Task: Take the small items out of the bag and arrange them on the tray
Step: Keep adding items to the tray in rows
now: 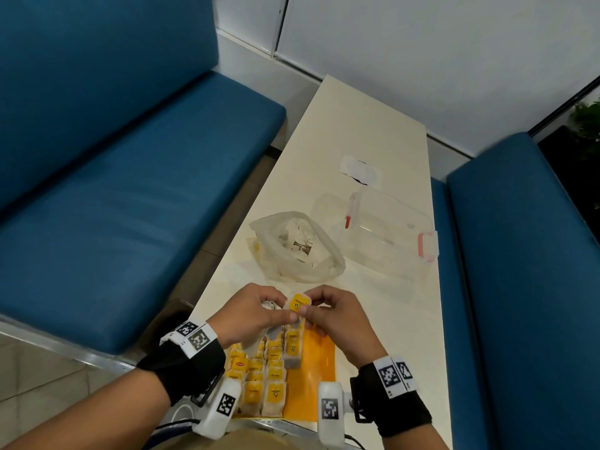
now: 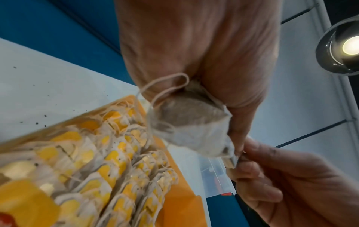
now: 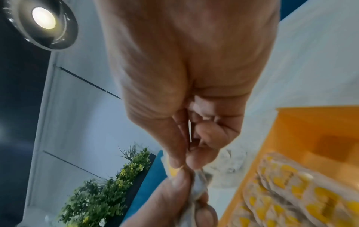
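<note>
Both hands meet over the far end of the orange tray (image 1: 321, 362). Between them is a tea bag with a yellow tag (image 1: 299, 303). My left hand (image 1: 285, 307) grips the tea bag's pouch (image 2: 186, 122), and its string loops out by the palm. My right hand (image 1: 310, 303) pinches the bag's top corner, seen close up in the left wrist view (image 2: 244, 155) and the right wrist view (image 3: 186, 167). Rows of tea bags (image 1: 266, 371) lie overlapping on the tray's left part. The translucent plastic bag (image 1: 298, 251) lies open just beyond the hands.
A clear lidded box with red clips (image 1: 386, 232) stands right of the bag. A white packet (image 1: 360, 168) lies farther back on the cream table (image 1: 357, 118). Blue benches (image 1: 130, 190) flank the table. The tray's right part shows bare orange.
</note>
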A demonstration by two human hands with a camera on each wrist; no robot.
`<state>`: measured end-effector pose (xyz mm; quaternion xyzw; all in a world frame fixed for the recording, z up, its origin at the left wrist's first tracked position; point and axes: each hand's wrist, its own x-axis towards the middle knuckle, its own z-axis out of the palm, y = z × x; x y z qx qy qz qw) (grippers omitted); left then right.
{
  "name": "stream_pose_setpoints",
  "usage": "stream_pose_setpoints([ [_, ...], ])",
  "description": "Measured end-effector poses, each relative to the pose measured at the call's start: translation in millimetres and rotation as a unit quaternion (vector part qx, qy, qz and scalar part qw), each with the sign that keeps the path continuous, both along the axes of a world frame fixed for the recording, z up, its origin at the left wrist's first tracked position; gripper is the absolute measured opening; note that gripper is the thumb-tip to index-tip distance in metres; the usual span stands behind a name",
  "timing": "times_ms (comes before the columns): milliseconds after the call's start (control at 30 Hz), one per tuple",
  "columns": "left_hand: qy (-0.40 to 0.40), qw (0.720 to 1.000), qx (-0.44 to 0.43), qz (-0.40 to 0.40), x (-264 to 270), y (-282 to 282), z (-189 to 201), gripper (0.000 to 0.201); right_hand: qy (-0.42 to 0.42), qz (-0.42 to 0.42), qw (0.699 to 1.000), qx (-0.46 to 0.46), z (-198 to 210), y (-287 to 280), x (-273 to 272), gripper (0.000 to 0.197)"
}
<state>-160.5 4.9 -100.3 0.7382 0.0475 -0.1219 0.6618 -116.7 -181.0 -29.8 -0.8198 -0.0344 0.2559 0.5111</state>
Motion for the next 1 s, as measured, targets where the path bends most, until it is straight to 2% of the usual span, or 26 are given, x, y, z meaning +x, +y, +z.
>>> stream_pose_setpoints([
  [133, 0.003, 1.000, 0.003, -0.003, 1, -3, -3, 0.021, 0.019, -0.022, 0.999, 0.015, -9, -3, -5, 0.007],
  [233, 0.006, 1.000, 0.009, 0.025, 0, 0, -6, 0.016, 0.037, -0.019, 0.999, 0.000, -12, -13, -4, 0.007],
  [367, 0.007, 0.998, 0.012, 0.067, -2, 4, -15, 0.011, 0.080, 0.038, 0.991, -0.099, -35, -22, -16, 0.008],
  [500, -0.005, 0.995, 0.014, 0.099, -6, 6, -23, 0.011, 0.108, 0.094, 0.960, -0.241, -60, -19, -26, 0.010],
  [700, -0.016, 0.992, 0.020, 0.122, -10, 7, -28, 0.010, 0.095, 0.113, 0.926, -0.347, -84, -14, -32, 0.027],
  [900, -0.009, 0.993, 0.012, 0.118, -9, 7, -27, 0.008, 0.045, 0.125, 0.914, -0.382, -90, -8, -36, 0.021],
  [1000, -0.003, 0.994, 0.017, 0.108, -8, 8, -28, 0.009, 0.034, 0.101, 0.923, -0.371, -91, -6, -41, 0.017],
])
